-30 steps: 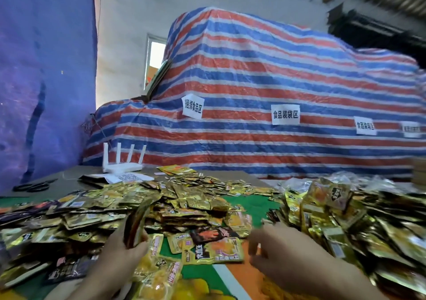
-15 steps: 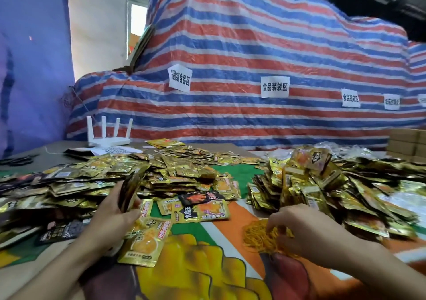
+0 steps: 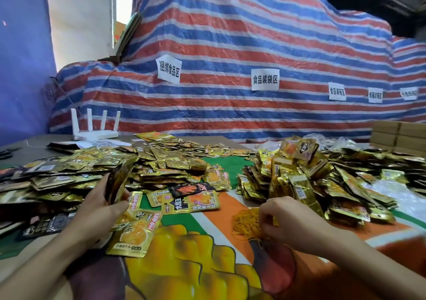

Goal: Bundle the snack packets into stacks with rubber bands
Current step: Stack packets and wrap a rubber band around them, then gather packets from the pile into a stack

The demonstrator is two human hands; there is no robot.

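Observation:
My left hand (image 3: 101, 209) grips an upright stack of gold snack packets (image 3: 118, 179) on edge, at the left of the table. My right hand (image 3: 290, 221) rests in a tangle of yellow rubber bands (image 3: 244, 223) on the printed cloth, its fingers pinched into the bands. Loose gold packets (image 3: 161, 163) lie spread over the left and middle. Banded stacks (image 3: 299, 175) are heaped on the right. A few flat packets (image 3: 191, 201) lie between my hands.
A white router (image 3: 95, 129) with antennas and a sheet of paper stand at the back left. A striped tarp (image 3: 230, 69) with paper labels rises behind the table. Cardboard boxes (image 3: 398, 136) and clear plastic bags sit at the far right.
My right hand has come down from the heap of stacks onto the rubber bands and now picks into them. My left hand keeps holding the stack. The camera has tilted down.

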